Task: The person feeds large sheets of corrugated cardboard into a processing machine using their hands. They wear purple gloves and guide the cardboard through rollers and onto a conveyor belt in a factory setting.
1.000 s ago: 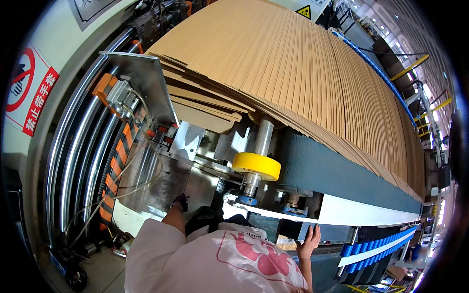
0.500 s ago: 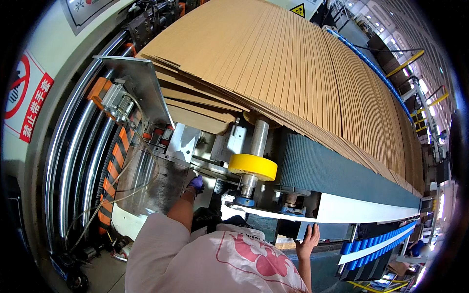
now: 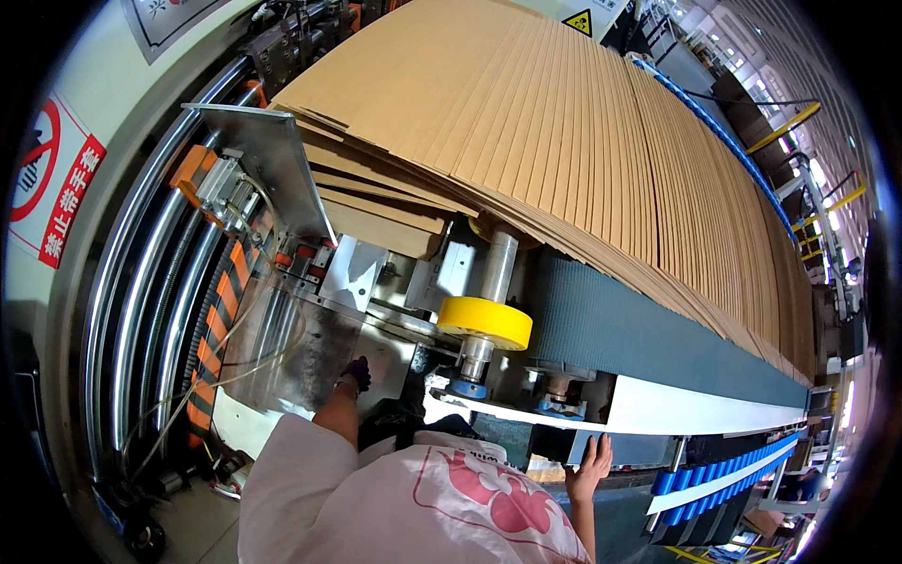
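Note:
My left hand (image 3: 356,374), in a dark purple glove, is over the metal bed (image 3: 383,368) of the machine, just left of the yellow roller (image 3: 485,323). It lies in shadow, so its fingers are hard to make out. Bare and flat, my right hand (image 3: 591,461) rests its stretched fingers against the grey panel (image 3: 631,448) under the white side rail (image 3: 700,406). Overlapping brown cardboard sheets (image 3: 554,122) lie fanned out along the green ribbed conveyor belt (image 3: 639,310). At their near left end, several sheets (image 3: 376,193) hang loose behind an upright metal plate (image 3: 268,155).
Shiny steel rods (image 3: 155,282) and an orange-black striped guard (image 3: 209,348) run along the left, with a loose thin hose (image 3: 268,362) nearby. Blue rollers (image 3: 723,475) line the lower right. A blue edge strip (image 3: 719,141) borders the far side of the sheets.
My left hand has drawn back a little toward me and to the left, into shadow. The right hand stays at the grey panel, nearly unmoved. The sheets look the same.

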Demonstrator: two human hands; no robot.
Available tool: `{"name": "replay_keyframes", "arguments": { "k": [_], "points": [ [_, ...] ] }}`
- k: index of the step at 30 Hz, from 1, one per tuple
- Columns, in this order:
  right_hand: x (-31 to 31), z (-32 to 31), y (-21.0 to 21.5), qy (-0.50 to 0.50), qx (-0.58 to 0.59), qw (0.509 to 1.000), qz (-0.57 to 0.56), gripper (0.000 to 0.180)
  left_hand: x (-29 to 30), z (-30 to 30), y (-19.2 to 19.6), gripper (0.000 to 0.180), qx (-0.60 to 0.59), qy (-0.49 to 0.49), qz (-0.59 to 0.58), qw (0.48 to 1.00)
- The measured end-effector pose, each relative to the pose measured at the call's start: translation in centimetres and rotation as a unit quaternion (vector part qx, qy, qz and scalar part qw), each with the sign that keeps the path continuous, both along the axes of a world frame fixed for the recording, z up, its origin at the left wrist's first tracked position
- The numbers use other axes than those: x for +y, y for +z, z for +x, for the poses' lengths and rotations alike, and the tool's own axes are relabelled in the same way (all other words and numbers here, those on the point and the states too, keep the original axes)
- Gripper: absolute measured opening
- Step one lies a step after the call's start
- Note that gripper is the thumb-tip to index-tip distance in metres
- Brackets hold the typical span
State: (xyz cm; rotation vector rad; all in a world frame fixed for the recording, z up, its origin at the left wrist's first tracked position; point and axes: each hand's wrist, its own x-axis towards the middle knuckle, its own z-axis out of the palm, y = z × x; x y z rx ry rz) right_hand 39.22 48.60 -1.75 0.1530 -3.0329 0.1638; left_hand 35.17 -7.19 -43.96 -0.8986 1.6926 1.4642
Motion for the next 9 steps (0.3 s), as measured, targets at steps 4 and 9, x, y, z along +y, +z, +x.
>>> {"name": "replay_keyframes", "arguments": {
  "k": [4, 9],
  "points": [
    [0.2, 0.2, -0.2, 0.001, 0.001, 1.0, 0.004, 0.096, 1.0, -2.1, 5.9, 0.025, -0.074, 0.16, 0.062, 0.982],
    [0.6, 0.1, -0.5, 0.013, 0.007, 1.0, 0.003, 0.095, 2.8, -3.6, 11.1, 0.031, -0.024, 0.337, 0.165, 0.927]
  ]
}}
